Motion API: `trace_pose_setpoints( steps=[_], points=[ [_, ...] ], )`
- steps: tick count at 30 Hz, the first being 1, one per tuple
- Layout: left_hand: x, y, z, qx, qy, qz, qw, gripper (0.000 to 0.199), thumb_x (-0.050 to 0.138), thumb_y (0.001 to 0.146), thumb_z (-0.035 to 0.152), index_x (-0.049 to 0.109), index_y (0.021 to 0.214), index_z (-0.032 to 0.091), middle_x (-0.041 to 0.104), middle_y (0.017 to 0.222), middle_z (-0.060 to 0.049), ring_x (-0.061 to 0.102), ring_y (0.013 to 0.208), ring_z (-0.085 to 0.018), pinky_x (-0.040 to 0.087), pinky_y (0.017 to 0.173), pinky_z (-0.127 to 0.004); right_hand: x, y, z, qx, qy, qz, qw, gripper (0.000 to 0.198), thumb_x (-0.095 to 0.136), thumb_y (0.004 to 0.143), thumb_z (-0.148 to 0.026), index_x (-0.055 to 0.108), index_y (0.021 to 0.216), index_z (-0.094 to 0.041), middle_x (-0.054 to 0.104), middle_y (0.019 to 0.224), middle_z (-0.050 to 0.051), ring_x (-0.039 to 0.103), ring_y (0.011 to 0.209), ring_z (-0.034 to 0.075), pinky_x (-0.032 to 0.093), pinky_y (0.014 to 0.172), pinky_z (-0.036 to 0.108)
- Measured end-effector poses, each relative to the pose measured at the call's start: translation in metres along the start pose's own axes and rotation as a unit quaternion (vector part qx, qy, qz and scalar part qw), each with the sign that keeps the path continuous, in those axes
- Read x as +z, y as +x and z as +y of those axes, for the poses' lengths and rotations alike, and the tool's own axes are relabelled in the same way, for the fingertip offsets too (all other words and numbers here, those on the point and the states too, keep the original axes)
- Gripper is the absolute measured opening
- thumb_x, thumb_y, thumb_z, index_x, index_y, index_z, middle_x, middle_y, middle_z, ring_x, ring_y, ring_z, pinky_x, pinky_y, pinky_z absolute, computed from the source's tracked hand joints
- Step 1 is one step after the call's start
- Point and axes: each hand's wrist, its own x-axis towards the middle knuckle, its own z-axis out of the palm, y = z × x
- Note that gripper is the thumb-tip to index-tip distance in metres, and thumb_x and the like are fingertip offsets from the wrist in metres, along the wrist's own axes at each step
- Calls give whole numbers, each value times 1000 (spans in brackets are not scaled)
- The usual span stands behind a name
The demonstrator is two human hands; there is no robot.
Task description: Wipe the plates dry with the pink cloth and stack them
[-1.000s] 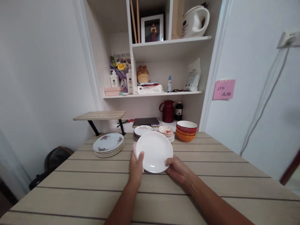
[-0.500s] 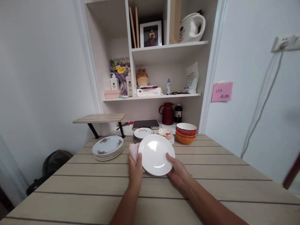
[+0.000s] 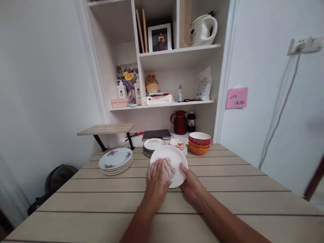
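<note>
Starting over on the left, there's a pale slatted wooden riser (image 3: 106,129) on black legs, with a stack of glossy flowered plates (image 3: 115,158) just by it; above on the shelf sits a white pump bottle (image 3: 122,91), its label too tiny to read, and behind the flowers (image 3: 128,76) a white card reads "FLOWERS STU", cut off there; next come some dark-rimmed round plates (image 3: 154,144), and above them a long white box (image 3: 159,99) with print I can't make out; then the left hand (image 3: 156,185), palm down, fingers fairly straight and laid flat rather than clenched, pressing a soft, wrinkled pink cloth (image 3: 169,167) onto a smooth round white plate (image 3: 177,156); that plate is tilted up in front of the stacks, can't tell if it touches the table; behind it there's a shiny dark-red jug (image 3: 180,122); the right hand (image 3: 193,185) grips the plate's right edge, thumb on the front, fingers tucked behind; past that is a nested pile of round bowls (image 3: 199,143), red on top, orange below; last, on the wall, a pink sticky note (image 3: 237,98) says "250" plus a scribble I can't read.
</note>
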Motion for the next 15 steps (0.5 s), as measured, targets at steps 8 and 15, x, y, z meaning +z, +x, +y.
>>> trace_pose_setpoints(
  steps=[8,15],
  points=[
    [6,7,-8,110,32,-34,993,60,37,93,10,25,148,30,43,148,-4,32,140,-19,32,113,-47,-1,1,-12,27,21,19,999,47,57,86,-45,60,116,-8,76,94,14,71,87,25,56,79,36],
    [-1,10,1,125,131,-12,983,62,57,87,24,33,144,31,43,148,-7,35,139,-27,31,111,-56,9,-14,-3,47,-59,-18,997,46,57,86,-50,63,113,-14,74,106,12,71,86,22,54,71,32]
  ],
)
